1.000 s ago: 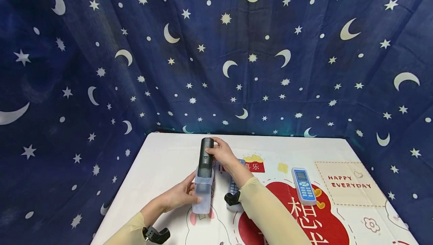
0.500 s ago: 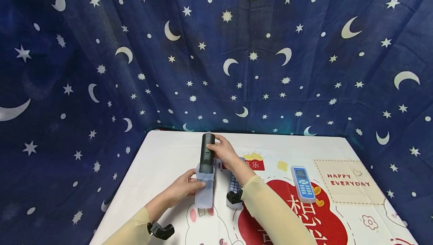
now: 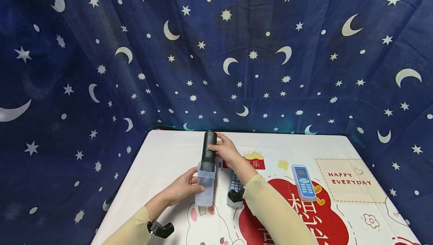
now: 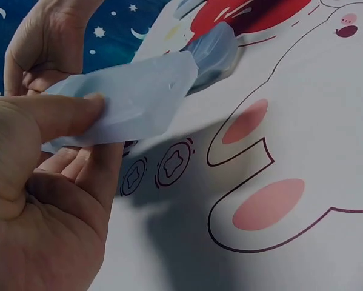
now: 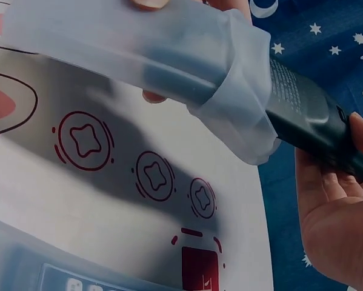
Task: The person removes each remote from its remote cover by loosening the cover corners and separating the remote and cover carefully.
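Note:
My left hand grips a translucent silicone remote cover, thumb on its face and fingers beneath. The cover's mouth is folded back into a loose cuff, clearest in the right wrist view. Out of that mouth sticks a black remote control, its back with small print turned up. Its outer end is pinched between the thumb and fingers of my right hand. Part of the remote's body shows dimly through the cover. Both are held tilted above the table, casting a shadow.
A blue-and-white remote lies in a clear cover under my right forearm. Another blue-and-white remote lies farther right. The tabletop has a printed white cloth; a dark blue star curtain hangs behind it.
Both hands have shifted slightly away from me and to the right with the remote and its cover. The grips look the same, and the two remotes on the table have stayed put.

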{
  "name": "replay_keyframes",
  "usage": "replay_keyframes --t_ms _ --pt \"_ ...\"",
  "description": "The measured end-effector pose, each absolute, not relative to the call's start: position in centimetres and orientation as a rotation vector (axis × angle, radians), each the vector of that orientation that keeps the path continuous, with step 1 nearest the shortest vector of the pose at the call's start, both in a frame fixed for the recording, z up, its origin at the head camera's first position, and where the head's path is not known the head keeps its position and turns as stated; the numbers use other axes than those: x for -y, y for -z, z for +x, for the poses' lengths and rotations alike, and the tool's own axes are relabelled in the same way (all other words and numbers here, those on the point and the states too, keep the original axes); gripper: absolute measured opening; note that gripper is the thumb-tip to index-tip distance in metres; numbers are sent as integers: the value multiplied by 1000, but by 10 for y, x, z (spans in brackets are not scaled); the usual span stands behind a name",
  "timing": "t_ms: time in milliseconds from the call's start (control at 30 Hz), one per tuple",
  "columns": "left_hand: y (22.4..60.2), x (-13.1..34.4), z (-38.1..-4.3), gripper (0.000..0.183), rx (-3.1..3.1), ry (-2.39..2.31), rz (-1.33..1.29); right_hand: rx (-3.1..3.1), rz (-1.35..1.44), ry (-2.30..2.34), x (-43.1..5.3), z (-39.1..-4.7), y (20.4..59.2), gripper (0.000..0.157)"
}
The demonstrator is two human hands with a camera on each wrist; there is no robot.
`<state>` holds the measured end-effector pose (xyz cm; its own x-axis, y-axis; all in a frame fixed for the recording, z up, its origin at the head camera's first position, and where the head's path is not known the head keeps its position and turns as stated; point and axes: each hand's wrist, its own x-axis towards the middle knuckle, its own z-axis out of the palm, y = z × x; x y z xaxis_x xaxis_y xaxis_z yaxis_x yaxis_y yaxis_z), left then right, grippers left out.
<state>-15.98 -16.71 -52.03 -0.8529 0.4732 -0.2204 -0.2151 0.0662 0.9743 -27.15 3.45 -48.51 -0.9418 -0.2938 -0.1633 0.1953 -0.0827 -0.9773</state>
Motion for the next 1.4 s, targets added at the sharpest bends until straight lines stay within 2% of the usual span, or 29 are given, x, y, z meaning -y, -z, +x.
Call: replay_keyframes --t_ms 567,633,833,900,1400 --pt "522 172 -156 103 -1703 -1796 355 -1873 -80 2112 -33 -270 487 67" --pt "522 172 -157 99 -1723 -1805 341 -1873 -86 2121 -32 -270 486 65" --pt "523 167 -157 65 -1827 -1877 172 -1857 -75 2137 -34 -270 481 69" --pt "524 165 -158 62 -1861 -1889 138 -1852 -76 2128 -34 -270 479 70" --pt "517 164 -160 87 -1809 -1812 310 -1848 -73 2165 -38 -271 478 72"
